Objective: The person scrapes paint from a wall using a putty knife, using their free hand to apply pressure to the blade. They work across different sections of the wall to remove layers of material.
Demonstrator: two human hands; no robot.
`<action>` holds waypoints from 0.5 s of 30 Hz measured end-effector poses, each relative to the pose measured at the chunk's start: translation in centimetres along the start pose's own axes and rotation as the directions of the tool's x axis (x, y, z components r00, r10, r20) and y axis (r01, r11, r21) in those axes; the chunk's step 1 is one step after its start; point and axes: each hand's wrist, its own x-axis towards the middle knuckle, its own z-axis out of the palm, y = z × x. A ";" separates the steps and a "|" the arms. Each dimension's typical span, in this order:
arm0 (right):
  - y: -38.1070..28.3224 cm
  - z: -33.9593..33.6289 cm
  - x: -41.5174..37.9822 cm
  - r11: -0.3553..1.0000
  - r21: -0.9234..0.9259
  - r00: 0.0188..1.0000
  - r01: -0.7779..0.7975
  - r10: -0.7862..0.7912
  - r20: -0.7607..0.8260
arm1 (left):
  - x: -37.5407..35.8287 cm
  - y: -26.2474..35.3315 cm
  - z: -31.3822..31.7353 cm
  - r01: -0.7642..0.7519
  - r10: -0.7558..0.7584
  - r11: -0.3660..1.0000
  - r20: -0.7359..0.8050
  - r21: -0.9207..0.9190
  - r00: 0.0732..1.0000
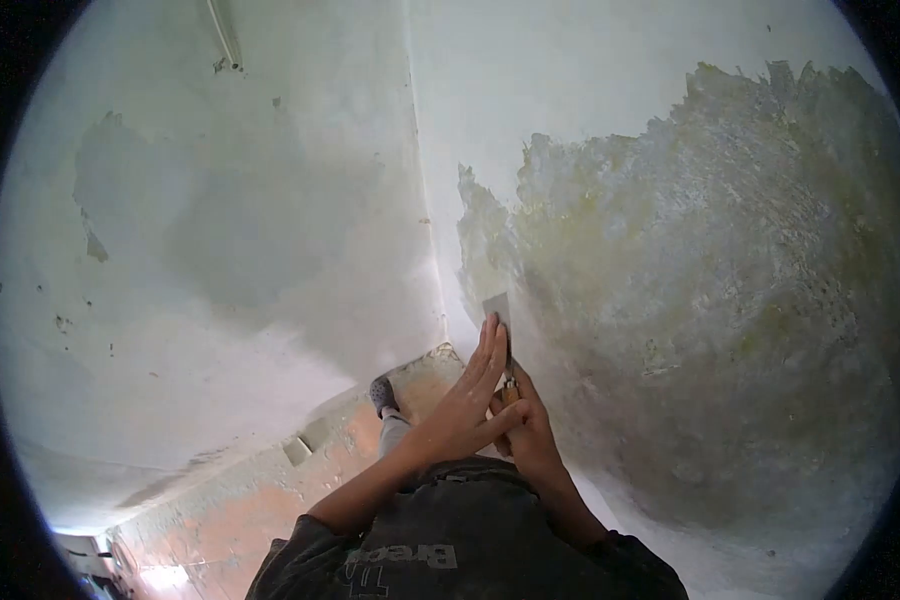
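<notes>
Nearest is the dark shirt (pixel 440 530) of the person at work. Beyond it, the right hand (pixel 533 432) is closed around the handle of the scraper (pixel 496 303); the left hand (pixel 457 412) is open, its fingers extended and laid against the blade. The scraper is at the right wall (pixel 550 60), at the lower left margin of the rough patch (pixel 660 270), near the corner. For sound work, the blade calls for a low, even angle, with the left fingers spreading pressure across its width and clear of the edge; short, overlapping strokes suit the ragged margin, and a dug-in corner could gouge the surface. Count: two hands, one scraper, one large rough patch, two walls meeting at the corner. Further down, one shoe (pixel 382 393) and one flat piece (pixel 297 451) are on the floor (pixel 255 510). The left wall (pixel 270 230) carries one strip (pixel 222 32).
</notes>
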 end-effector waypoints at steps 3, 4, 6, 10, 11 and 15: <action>-1.9 0.2 0.0 0.997 0.043 0.996 -0.069 0.071 -0.046 | 1.3 1.2 -0.7 -0.035 0.034 0.999 -0.014 -0.015 0.999; -1.9 0.2 0.2 0.997 0.041 0.997 -0.072 0.073 -0.023 | 1.5 1.4 -0.7 -0.024 0.024 1.000 -0.031 -0.006 0.999; -2.0 -0.1 0.7 1.000 0.013 0.997 -0.027 0.028 -0.069 | 2.1 1.6 -1.0 -0.053 0.053 0.999 -0.023 0.010 0.998; -1.9 -0.1 0.9 1.000 0.003 0.994 -0.014 0.015 -0.106 | 2.7 0.7 -0.7 -0.096 0.096 0.995 -0.008 0.025 0.995; -1.8 0.0 0.9 0.999 0.035 0.988 -0.034 0.039 -0.146 | 2.9 0.5 -0.7 -0.111 0.111 0.993 0.001 0.047 0.994; -2.4 -0.2 1.5 0.999 0.001 0.988 -0.041 0.041 -0.151 | 3.8 0.3 -1.3 -0.125 0.125 0.992 0.016 -0.001 0.992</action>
